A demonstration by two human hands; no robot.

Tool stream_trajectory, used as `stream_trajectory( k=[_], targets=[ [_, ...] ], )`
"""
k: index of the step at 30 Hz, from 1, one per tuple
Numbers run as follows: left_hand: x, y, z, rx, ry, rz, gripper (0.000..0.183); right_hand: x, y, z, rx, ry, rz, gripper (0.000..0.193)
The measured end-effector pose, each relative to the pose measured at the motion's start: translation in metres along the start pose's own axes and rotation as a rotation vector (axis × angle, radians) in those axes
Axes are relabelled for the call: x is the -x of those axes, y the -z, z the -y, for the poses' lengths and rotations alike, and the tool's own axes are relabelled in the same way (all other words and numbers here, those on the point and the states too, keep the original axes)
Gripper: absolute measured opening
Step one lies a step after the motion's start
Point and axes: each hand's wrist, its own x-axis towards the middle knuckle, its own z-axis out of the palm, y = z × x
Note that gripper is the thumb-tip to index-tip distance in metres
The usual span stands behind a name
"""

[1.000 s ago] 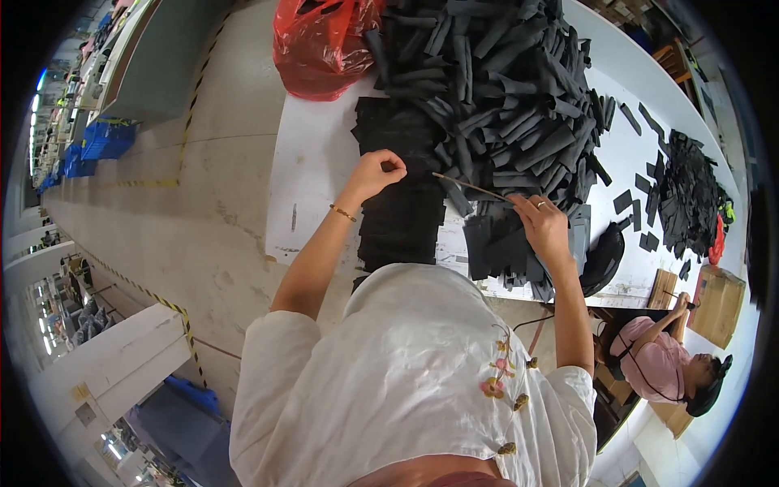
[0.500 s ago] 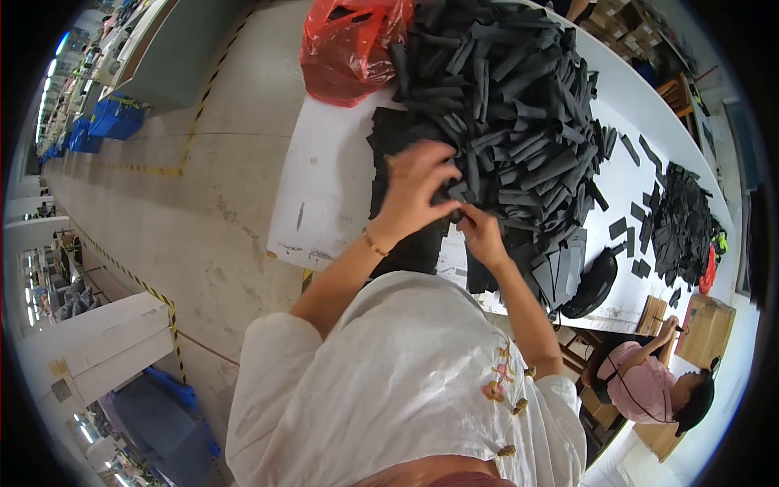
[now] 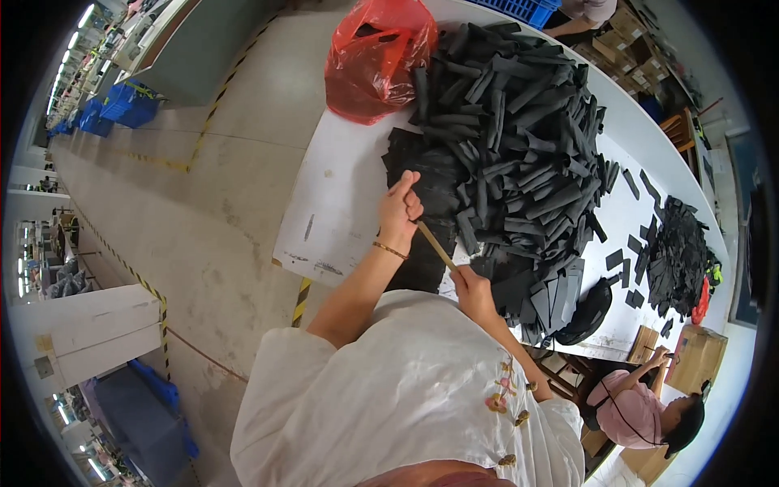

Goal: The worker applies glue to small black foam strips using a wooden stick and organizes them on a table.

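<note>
A narrow tan strip (image 3: 438, 247), its exact kind unclear, runs taut between my two hands. My left hand (image 3: 400, 209), a bracelet at its wrist, is closed on the upper end. The lower end is pinched in my right hand (image 3: 474, 292), close to my body. Beneath them, flat black sheets (image 3: 418, 158) lie stacked along the left part of the white table (image 3: 312, 187). Just beyond my right hand rises a big heap of curled dark grey fabric-like pieces (image 3: 535, 138).
A red plastic bag (image 3: 377, 69) sits at the far left table corner. Flat grey pieces (image 3: 558, 290) and a black bag (image 3: 590, 312) lie right of my right hand. Another dark pile (image 3: 682, 256) is farther right, near a person in pink (image 3: 633, 406). A blue crate (image 3: 523, 10) stands beyond.
My hands have moved apart, and the tan strip now shows between them. My left hand has closed from spread fingers; my right hand has come nearer my body.
</note>
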Motion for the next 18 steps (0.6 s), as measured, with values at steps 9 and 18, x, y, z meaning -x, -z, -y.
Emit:
stream_trajectory(
  k=[9,18],
  targets=[
    [-0.034,0.006,-0.026,-0.029,-0.204,0.013,0.031,0.079,0.033,-0.014,0.182,0.043,-0.041,0.009],
    [-0.012,-0.001,0.048,0.031,0.06,-0.109,0.025,-0.034,0.009,0.029,-0.255,0.037,-0.285,0.016]
  ],
)
